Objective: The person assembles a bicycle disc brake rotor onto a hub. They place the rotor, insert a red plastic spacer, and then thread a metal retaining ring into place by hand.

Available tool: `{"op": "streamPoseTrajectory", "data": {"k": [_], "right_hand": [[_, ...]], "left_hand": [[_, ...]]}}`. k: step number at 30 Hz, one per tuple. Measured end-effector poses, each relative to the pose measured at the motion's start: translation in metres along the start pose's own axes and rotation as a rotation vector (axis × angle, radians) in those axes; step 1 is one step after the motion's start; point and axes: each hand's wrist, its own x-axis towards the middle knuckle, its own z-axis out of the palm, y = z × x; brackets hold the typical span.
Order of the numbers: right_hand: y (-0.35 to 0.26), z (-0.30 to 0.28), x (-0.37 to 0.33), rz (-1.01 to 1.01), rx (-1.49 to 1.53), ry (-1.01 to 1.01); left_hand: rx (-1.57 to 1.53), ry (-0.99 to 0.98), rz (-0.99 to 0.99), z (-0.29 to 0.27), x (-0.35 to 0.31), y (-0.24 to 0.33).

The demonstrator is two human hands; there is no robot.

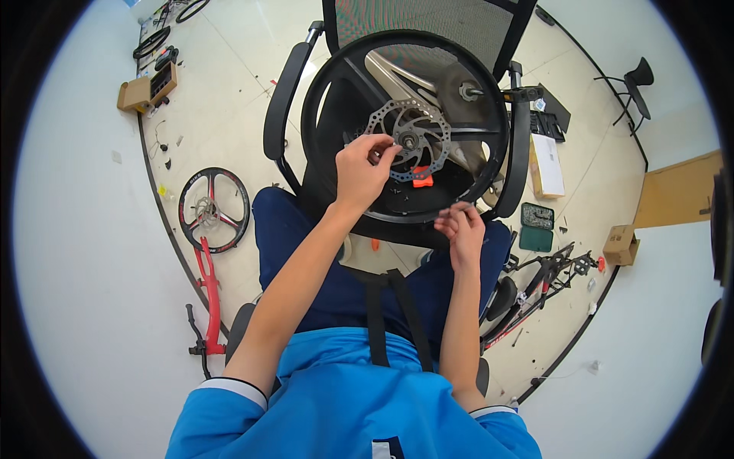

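A black three-spoke wheel [309, 115] lies on the seat of a black office chair in front of me. A metal brake disc [436, 130] with a perforated rim sits at its hub. My left hand [363, 172] is over the left part of the disc, thumb and fingertips pinched together beside the hub; whatever they hold is too small to make out. By the wheel's near right rim, my right hand [461, 227] has its fingers curled in a pinch, and what is in them cannot be made out. An orange piece [422, 177] shows under the disc's lower edge.
Chair armrests [286, 103] flank the wheel. On the floor at left lies a red bike frame [212, 294] with another wheel [229, 242]. To the right are a green case [537, 227], a white box [547, 167], a dark bike frame [547, 279] and a cardboard box [621, 245].
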Motion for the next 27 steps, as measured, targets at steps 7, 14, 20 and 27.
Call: {"op": "streamPoseTrajectory", "data": {"k": [7, 14, 20, 27], "right_hand": [[-0.023, 0.053, 0.034, -0.080, -0.179, -0.019], [-0.017, 0.066, 0.044, -0.110, -0.259, -0.026], [-0.018, 0.068, 0.050, -0.167, -0.306, -0.026], [-0.023, 0.067, 0.051, -0.179, -0.296, -0.034]], "left_hand": [[-0.025, 0.012, 0.018, 0.020, 0.014, -0.012], [0.003, -0.024, 0.105, 0.025, 0.029, -0.015], [0.015, -0.035, 0.067, 0.027, 0.030, -0.016], [0.022, -0.041, 0.063, 0.025, 0.031, -0.014]]}}
